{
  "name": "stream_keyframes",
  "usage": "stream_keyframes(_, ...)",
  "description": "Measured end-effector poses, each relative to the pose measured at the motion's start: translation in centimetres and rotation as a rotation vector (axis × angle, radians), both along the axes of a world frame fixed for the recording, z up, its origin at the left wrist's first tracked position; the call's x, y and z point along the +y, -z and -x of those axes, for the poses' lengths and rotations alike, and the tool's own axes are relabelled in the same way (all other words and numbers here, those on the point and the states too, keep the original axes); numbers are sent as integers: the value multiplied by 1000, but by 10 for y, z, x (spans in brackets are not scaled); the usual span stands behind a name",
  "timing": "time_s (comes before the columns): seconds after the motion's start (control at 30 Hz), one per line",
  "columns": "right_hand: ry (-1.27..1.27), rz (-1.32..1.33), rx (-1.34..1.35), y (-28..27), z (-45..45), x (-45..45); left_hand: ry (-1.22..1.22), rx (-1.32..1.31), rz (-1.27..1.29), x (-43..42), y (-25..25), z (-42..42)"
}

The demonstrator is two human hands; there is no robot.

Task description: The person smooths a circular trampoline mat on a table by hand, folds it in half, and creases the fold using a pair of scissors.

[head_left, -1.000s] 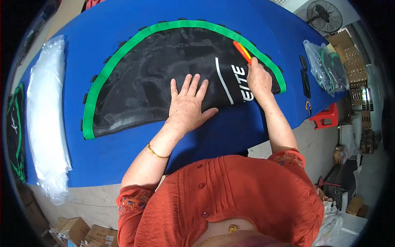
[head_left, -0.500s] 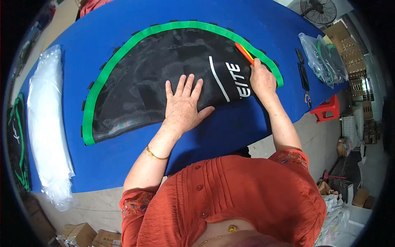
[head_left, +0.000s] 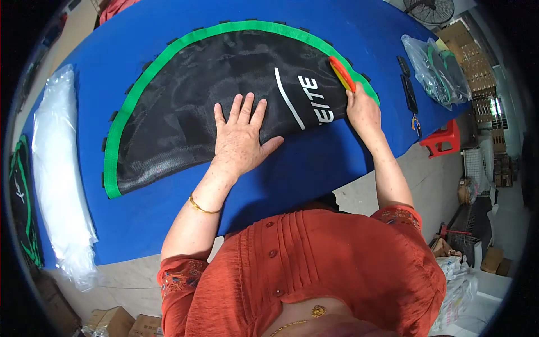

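While in right hand [head_left: 364, 114], red tool [head_left: 342, 73] farther along border [head_left: 247, 26].

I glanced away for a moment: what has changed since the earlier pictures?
The right hand and its orange tool have moved right along the green border, toward its right end. Nothing was taken hold of or let go. The left hand stays flat on the black fabric.

Black mesh half-disc [head_left: 185, 101]: centre of blue cloth-covered table [head_left: 292, 180]. Clear plastic bags [head_left: 64, 174]: frame left, on table.
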State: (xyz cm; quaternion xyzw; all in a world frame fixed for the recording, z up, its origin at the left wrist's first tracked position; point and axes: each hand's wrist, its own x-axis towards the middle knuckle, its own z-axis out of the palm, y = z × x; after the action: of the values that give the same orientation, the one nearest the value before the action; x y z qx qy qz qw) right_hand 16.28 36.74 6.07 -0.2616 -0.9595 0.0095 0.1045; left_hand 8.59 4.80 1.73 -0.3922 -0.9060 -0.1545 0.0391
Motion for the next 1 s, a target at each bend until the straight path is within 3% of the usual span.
stream_keyframes(0.3, -92, 28, 32, -6, 44, -6, -11, 17, -24, 4, 3, -3)
stream_keyframes(0.43, -327, 34, 62, 14, 69, -41, -15, 17, -13, 4, 1, -3)
stream_keyframes(0.5, -554, -54, 258, 23, 81, -60, -15, 23, -24, 4, 4, -2)
stream_keyframes(0.6, -696, -144, 307, 27, 101, -91, -16, 18, -28, 4, 3, -2)
stream_keyframes(0.73, -720, -258, 312, 38, 130, -105, -15, 7, -49, 2, 3, -1)
stream_keyframes(1.0, -774, -215, 204, 35, 132, -127, -13, -28, -56, 1, 2, 1)
